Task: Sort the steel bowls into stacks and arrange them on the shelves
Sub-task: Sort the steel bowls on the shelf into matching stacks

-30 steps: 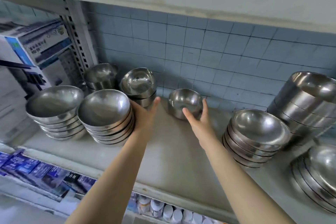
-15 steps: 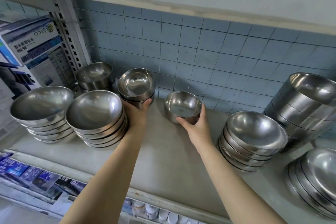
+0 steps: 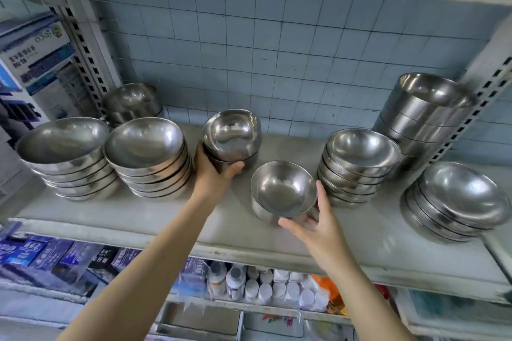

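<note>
Centrally, left hand (image 3: 214, 178) grips small bowl stack (image 3: 231, 135) on shelf (image 3: 155, 219); right hand (image 3: 318, 228) cups single bowl (image 3: 282, 188), lower centre, fingers curled round base

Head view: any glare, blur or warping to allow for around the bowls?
Head view: wide-angle warping bows the right upright and the tile lines; soft reflections on the steel, nothing blown out; the bowl in the right hand and the small stack in the left hand read sharp; the front right stack and the packs below smear toward the edges.
</note>
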A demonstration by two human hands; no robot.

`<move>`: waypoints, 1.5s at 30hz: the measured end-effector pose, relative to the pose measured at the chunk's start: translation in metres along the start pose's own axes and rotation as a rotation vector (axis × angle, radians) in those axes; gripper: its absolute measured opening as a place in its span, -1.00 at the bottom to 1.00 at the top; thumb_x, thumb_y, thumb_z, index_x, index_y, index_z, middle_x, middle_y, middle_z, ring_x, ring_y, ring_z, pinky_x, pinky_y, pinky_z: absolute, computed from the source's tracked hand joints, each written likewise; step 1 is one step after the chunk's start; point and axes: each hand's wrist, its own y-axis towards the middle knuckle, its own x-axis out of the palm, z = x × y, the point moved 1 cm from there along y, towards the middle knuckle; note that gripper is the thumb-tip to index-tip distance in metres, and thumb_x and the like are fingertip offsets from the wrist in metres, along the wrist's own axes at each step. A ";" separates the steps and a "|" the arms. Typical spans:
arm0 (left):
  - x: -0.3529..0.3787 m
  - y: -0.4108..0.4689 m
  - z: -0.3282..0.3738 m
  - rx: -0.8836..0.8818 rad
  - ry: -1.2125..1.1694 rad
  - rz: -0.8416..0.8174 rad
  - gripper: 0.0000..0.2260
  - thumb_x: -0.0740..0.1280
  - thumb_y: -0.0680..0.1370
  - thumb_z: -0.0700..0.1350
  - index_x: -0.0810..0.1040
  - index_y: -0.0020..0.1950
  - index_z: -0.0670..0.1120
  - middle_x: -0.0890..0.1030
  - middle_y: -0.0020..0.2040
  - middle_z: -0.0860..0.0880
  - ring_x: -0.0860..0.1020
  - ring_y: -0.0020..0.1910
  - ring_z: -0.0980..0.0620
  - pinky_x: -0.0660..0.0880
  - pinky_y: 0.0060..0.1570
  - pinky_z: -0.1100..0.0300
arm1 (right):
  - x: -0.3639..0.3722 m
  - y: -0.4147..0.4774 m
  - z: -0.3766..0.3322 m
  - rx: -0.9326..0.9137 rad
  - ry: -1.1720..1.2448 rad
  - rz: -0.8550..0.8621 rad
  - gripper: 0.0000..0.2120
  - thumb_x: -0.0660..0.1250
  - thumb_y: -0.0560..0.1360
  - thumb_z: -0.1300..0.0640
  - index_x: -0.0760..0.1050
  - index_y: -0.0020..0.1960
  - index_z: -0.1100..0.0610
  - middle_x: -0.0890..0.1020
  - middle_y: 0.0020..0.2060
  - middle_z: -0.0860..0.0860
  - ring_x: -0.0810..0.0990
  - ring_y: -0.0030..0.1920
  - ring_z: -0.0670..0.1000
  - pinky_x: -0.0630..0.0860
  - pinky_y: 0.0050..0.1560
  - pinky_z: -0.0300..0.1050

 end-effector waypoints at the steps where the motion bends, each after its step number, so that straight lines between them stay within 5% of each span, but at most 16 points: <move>1: -0.003 -0.007 0.001 0.008 0.004 -0.030 -0.16 0.59 0.37 -0.11 0.17 0.50 -0.01 0.39 0.41 0.01 0.38 0.39 0.04 0.31 0.43 0.10 | -0.004 -0.006 0.000 0.013 -0.004 -0.002 0.07 0.61 0.34 0.15 -0.02 0.59 -0.18 0.45 0.25 -0.36 0.52 0.14 -0.43 0.47 0.13 -0.38; 5: -0.014 -0.035 0.004 0.063 0.046 -0.114 -0.24 0.58 0.39 -0.19 0.21 0.45 -0.06 0.40 0.30 0.06 0.40 0.26 0.13 0.27 0.09 0.60 | -0.018 -0.022 -0.006 0.054 0.021 0.005 0.04 0.61 0.32 0.27 0.07 0.55 -0.22 0.46 0.07 -0.37 0.62 -0.02 -0.36 0.52 -0.17 -0.45; 11: -0.030 -0.057 0.006 0.077 0.065 -0.184 -0.13 0.62 0.35 -0.10 0.16 0.49 -0.12 0.34 0.36 0.01 0.35 0.37 0.06 0.29 0.41 0.14 | -0.034 -0.030 -0.004 0.060 -0.036 -0.037 0.12 0.65 0.25 0.24 0.07 0.57 -0.21 0.40 0.25 -0.34 0.54 0.20 -0.22 0.56 -0.06 -0.35; 15: -0.032 -0.054 0.031 0.181 0.020 -0.224 -0.27 0.61 0.35 -0.14 0.26 0.35 0.15 0.44 0.28 0.16 0.44 0.27 0.31 0.33 0.27 0.40 | -0.042 -0.033 -0.002 0.069 -0.041 -0.019 0.02 0.65 0.24 0.25 0.21 0.51 -0.22 0.47 0.27 -0.22 0.59 0.21 -0.13 0.58 -0.06 -0.31; 18: -0.035 -0.047 0.040 0.233 0.023 -0.238 -0.36 0.59 0.38 -0.16 0.35 0.31 0.18 0.52 0.24 0.16 0.48 0.26 0.30 0.38 0.27 0.35 | -0.043 -0.033 0.002 0.068 -0.017 -0.026 -0.01 0.64 0.24 0.26 0.22 0.46 -0.27 0.47 0.28 -0.22 0.57 0.24 -0.13 0.58 -0.06 -0.33; 21: -0.040 -0.047 0.035 0.231 0.011 -0.251 -0.33 0.56 0.41 -0.20 0.27 0.25 0.31 0.47 0.24 0.22 0.43 0.22 0.46 0.32 0.20 0.52 | -0.043 -0.032 0.004 0.069 -0.007 -0.040 0.03 0.65 0.23 0.24 0.22 0.51 -0.25 0.46 0.31 -0.23 0.57 0.23 -0.16 0.58 -0.01 -0.30; 25: -0.041 -0.050 0.024 0.198 -0.019 -0.321 -0.21 0.56 0.41 -0.13 0.18 0.50 0.03 0.43 0.39 0.09 0.40 0.38 0.25 0.32 0.35 0.36 | -0.042 -0.032 0.002 0.070 0.019 -0.052 0.03 0.63 0.26 0.30 0.20 0.53 -0.22 0.48 0.25 -0.23 0.62 0.12 -0.26 0.58 -0.04 -0.31; 29: -0.039 -0.049 0.022 0.173 -0.010 -0.356 -0.19 0.54 0.39 -0.12 0.14 0.51 0.04 0.41 0.39 0.11 0.41 0.37 0.26 0.32 0.31 0.41 | -0.042 -0.031 0.003 0.067 0.012 -0.059 0.04 0.64 0.25 0.27 0.20 0.54 -0.23 0.52 0.24 -0.22 0.63 0.15 -0.20 0.60 0.01 -0.23; 33: -0.035 -0.051 0.014 0.118 0.032 -0.357 0.17 0.65 0.29 -0.15 -0.15 0.60 0.04 0.22 0.51 0.09 0.29 0.44 0.23 0.25 0.37 0.39 | -0.040 -0.030 0.002 0.061 0.018 -0.074 0.04 0.64 0.19 0.16 0.18 0.49 -0.29 0.48 0.26 -0.26 0.60 0.19 -0.20 0.60 0.07 -0.19; 37: -0.034 -0.052 0.018 0.137 0.023 -0.299 -0.10 0.64 0.31 -0.18 0.14 0.46 0.05 0.41 0.35 0.13 0.39 0.25 0.49 0.36 0.22 0.51 | -0.039 -0.029 0.002 0.071 -0.040 -0.120 0.15 0.68 0.10 -0.09 0.13 0.54 -0.29 0.49 0.27 -0.28 0.56 0.22 -0.25 0.55 0.21 -0.14; 42: -0.041 -0.058 0.046 0.198 -0.056 -0.293 -0.13 0.59 0.29 -0.05 0.20 0.48 -0.05 0.45 0.35 0.04 0.46 0.28 0.30 0.41 0.25 0.40 | -0.042 -0.028 0.002 0.060 -0.031 -0.130 0.04 0.65 0.24 0.15 0.15 0.55 -0.18 0.52 0.27 -0.20 0.59 0.13 -0.31 0.56 0.02 -0.32; 45: -0.041 -0.067 0.071 0.236 -0.076 -0.404 -0.09 0.64 0.30 -0.02 0.17 0.49 -0.05 0.46 0.34 0.02 0.51 0.25 0.25 0.46 0.18 0.38 | -0.039 -0.025 0.004 0.049 -0.038 -0.145 0.09 0.68 0.19 0.08 0.17 0.56 -0.16 0.54 0.31 -0.13 0.59 0.19 -0.23 0.57 0.13 -0.23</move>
